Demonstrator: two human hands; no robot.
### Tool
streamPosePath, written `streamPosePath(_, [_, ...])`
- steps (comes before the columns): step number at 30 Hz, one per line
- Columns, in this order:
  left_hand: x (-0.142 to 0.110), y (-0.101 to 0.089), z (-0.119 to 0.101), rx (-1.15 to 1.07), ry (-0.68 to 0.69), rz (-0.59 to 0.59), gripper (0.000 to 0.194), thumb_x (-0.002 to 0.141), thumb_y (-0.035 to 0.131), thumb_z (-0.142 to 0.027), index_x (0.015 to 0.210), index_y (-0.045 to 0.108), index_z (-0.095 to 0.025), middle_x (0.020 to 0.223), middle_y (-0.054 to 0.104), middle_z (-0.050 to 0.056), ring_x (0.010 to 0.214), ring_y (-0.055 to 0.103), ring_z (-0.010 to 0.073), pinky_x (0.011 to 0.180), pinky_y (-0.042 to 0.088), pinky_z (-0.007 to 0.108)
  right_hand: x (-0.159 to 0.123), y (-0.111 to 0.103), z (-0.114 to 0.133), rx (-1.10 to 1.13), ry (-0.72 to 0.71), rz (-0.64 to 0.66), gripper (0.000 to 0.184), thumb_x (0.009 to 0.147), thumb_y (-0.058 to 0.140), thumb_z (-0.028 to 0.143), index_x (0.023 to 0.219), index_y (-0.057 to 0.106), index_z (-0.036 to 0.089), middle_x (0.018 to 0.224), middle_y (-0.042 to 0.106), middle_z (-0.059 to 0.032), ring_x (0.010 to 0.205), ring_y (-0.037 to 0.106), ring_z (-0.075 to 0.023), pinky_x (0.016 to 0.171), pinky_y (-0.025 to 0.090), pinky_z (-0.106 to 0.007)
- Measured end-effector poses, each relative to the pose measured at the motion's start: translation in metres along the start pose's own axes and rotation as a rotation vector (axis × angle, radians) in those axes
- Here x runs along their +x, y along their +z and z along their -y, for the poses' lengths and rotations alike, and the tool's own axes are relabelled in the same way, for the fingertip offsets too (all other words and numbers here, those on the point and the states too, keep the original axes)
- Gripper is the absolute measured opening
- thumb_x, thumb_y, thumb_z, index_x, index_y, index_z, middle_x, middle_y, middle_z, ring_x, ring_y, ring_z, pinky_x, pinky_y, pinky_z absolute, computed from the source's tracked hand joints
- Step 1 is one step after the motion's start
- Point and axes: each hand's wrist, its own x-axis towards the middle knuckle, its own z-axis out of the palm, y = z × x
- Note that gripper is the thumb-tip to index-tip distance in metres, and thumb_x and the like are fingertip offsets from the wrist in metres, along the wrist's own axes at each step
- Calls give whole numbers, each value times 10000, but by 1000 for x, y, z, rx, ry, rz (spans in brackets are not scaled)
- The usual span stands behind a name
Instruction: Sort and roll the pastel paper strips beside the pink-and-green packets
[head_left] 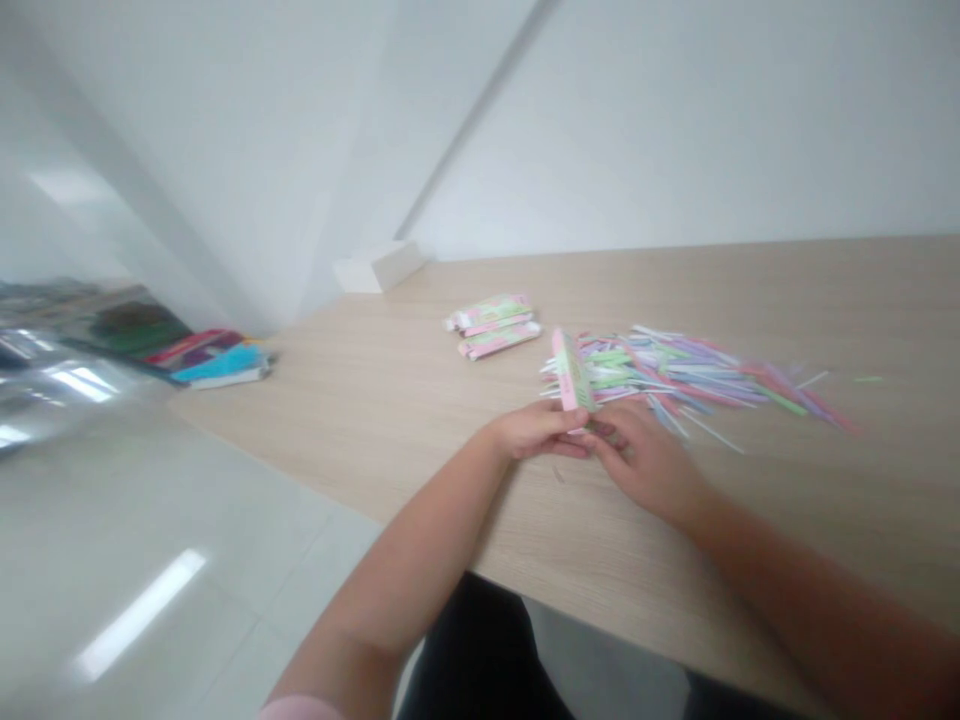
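My left hand (pixel 536 430) and my right hand (pixel 637 455) meet at the table's near side. Between them they grip the lower end of a narrow pink and green packet (pixel 571 375), which stands tilted upward. My fingers hide its bottom end. Just behind and to the right of my hands lies a loose, fanned-out pile of thin pastel plastic sticks (pixel 697 380) in pink, lilac, green and white. Farther back, left of the pile, lie a few similar pink and green packets (pixel 493 325) in two small stacks.
The light wood table (pixel 337 400) meets a white wall at the back. A white block (pixel 379 268) stands in the far corner. Beyond the table's left edge lie colourful books (pixel 217 360) and a shiny plastic sheet (pixel 52 385). A glossy tiled floor (pixel 172 600) lies below left.
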Motion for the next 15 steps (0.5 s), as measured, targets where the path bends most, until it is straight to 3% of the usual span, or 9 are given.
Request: streamPosePath(15, [1,-3,-1,1,-43,-4,677,645,941,-511,1205,741,-187,1362,660,172,1102,689,219,967,542,344,-5,6,-1,58,103,-2,175,977,611,334,1126,617,244,1111,647,-95,1049,633,-289,876,548,-428])
